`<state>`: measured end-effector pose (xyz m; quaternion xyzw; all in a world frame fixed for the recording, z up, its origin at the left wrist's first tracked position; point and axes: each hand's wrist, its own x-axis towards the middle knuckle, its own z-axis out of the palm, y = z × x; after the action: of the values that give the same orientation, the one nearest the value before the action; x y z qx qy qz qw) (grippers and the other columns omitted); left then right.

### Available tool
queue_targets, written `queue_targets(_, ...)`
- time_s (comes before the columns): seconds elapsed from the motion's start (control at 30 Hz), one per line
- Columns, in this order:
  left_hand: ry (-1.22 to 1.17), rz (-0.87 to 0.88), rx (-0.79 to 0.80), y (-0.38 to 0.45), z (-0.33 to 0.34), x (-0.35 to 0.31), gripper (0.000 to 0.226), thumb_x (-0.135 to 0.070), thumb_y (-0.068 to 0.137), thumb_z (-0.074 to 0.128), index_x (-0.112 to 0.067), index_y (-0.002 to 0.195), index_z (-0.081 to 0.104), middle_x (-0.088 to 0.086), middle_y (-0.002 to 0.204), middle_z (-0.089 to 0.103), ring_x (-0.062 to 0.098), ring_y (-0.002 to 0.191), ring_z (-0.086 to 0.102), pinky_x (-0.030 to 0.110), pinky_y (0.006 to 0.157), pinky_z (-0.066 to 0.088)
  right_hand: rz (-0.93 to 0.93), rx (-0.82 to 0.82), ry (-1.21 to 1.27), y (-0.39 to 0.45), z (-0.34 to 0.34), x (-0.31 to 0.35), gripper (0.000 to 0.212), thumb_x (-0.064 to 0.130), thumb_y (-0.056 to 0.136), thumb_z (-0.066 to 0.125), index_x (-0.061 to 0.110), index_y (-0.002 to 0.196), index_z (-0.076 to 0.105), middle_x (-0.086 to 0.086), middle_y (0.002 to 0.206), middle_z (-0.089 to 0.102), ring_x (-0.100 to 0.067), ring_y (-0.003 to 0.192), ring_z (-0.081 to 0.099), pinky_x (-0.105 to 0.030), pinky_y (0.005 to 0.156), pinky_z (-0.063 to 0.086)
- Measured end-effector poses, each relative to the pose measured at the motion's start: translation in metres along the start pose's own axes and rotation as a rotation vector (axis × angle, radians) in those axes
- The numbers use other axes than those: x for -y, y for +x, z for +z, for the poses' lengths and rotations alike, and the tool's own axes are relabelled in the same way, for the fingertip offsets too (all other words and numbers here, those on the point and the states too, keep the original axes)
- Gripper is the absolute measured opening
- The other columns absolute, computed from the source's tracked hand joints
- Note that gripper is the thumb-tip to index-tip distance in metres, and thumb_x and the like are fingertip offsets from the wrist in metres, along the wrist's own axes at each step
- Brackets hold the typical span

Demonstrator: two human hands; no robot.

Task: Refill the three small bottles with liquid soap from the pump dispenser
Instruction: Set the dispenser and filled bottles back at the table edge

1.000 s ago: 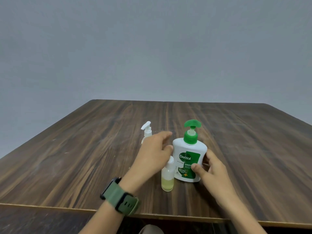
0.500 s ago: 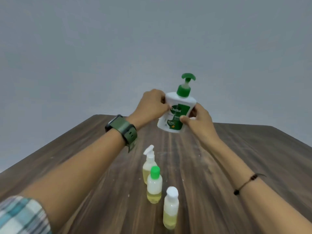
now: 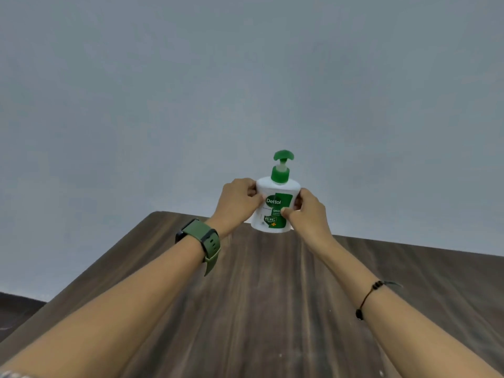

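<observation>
The white pump dispenser (image 3: 276, 197), with its green pump head and green label, is upright at arm's length over the far part of the wooden table (image 3: 272, 309). My left hand (image 3: 237, 201) grips its left side and my right hand (image 3: 308, 211) grips its right side, thumbs on the label. Whether its base touches the table I cannot tell. None of the three small bottles is in view.
A plain grey wall fills the upper part of the view. The table's far edge runs just behind the dispenser and its left edge slants down to the lower left. A green watch (image 3: 201, 241) is on my left wrist.
Both hands have carried the dispenser up off the near table and out to arm's length. The view has tilted up, so the three small bottles have dropped out of frame.
</observation>
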<state>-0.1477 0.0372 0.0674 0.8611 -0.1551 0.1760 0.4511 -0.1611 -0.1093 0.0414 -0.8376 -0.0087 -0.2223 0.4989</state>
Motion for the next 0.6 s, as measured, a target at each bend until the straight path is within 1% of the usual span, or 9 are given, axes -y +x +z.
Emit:
queue_targets(0.07, 0.002, -0.024, 0.021, 0.026, -0.001, -0.002, 0.022, -0.007, 0.084, 0.057, -0.001, 0.103, 0.066, 0.014, 0.104, 0.071, 0.025, 0.097, 0.066, 0.024, 0.078, 0.048, 0.035, 0.007, -0.003, 0.021, -0.001, 0.007, 0.026, 0.001, 0.08, 0.061, 0.01, 0.103, 0.053, 0.0, 0.097, 0.059, -0.015, 0.085, 0.057, -0.011, 0.06, 0.04)
queue_targets(0.2, -0.013, -0.104, 0.071, 0.077, 0.008, 0.006, 0.022, -0.009, 0.085, 0.058, -0.002, 0.105, 0.064, 0.014, 0.108, 0.07, 0.024, 0.099, 0.065, 0.022, 0.079, 0.046, 0.11, 0.004, -0.039, 0.067, 0.004, 0.009, 0.029, 0.0, 0.081, 0.06, 0.007, 0.109, 0.054, -0.008, 0.108, 0.063, -0.018, 0.092, 0.058, -0.02, 0.074, 0.046)
queue_targets(0.3, -0.049, -0.18, 0.103, 0.103, 0.024, 0.027, 0.024, -0.007, 0.086, 0.057, -0.002, 0.109, 0.063, 0.015, 0.111, 0.069, 0.025, 0.102, 0.064, 0.024, 0.082, 0.047, 0.166, 0.011, -0.084, 0.096, 0.022, -0.008, 0.032, 0.001, 0.082, 0.06, 0.004, 0.113, 0.053, -0.011, 0.114, 0.063, -0.022, 0.099, 0.06, -0.023, 0.079, 0.047)
queue_targets(0.43, -0.128, -0.296, 0.121, 0.116, 0.055, 0.076, 0.026, -0.003, 0.087, 0.052, -0.003, 0.11, 0.062, 0.015, 0.11, 0.069, 0.021, 0.097, 0.063, 0.018, 0.075, 0.044, 0.23, 0.03, -0.136, 0.118, 0.062, -0.048, 0.03, 0.001, 0.082, 0.059, 0.002, 0.112, 0.054, -0.014, 0.112, 0.064, -0.026, 0.1, 0.062, -0.031, 0.084, 0.05)
queue_targets(0.53, -0.18, -0.352, 0.157, 0.122, 0.076, 0.118, 0.031, 0.0, 0.087, 0.049, -0.006, 0.115, 0.06, 0.013, 0.114, 0.067, 0.018, 0.099, 0.062, 0.018, 0.079, 0.045, 0.277, 0.034, -0.155, 0.127, 0.09, -0.083, 0.026, 0.002, 0.083, 0.059, 0.002, 0.108, 0.055, -0.014, 0.107, 0.065, -0.023, 0.093, 0.06, -0.029, 0.08, 0.05)
queue_targets(0.6, -0.199, -0.375, 0.187, 0.128, 0.089, 0.14, 0.035, 0.002, 0.087, 0.048, -0.006, 0.119, 0.058, 0.014, 0.118, 0.066, 0.022, 0.106, 0.062, 0.023, 0.087, 0.048, 0.3, 0.038, -0.176, 0.132, 0.104, -0.102, 0.022, 0.003, 0.084, 0.059, 0.002, 0.106, 0.056, -0.015, 0.104, 0.065, -0.018, 0.086, 0.057, -0.026, 0.074, 0.047)
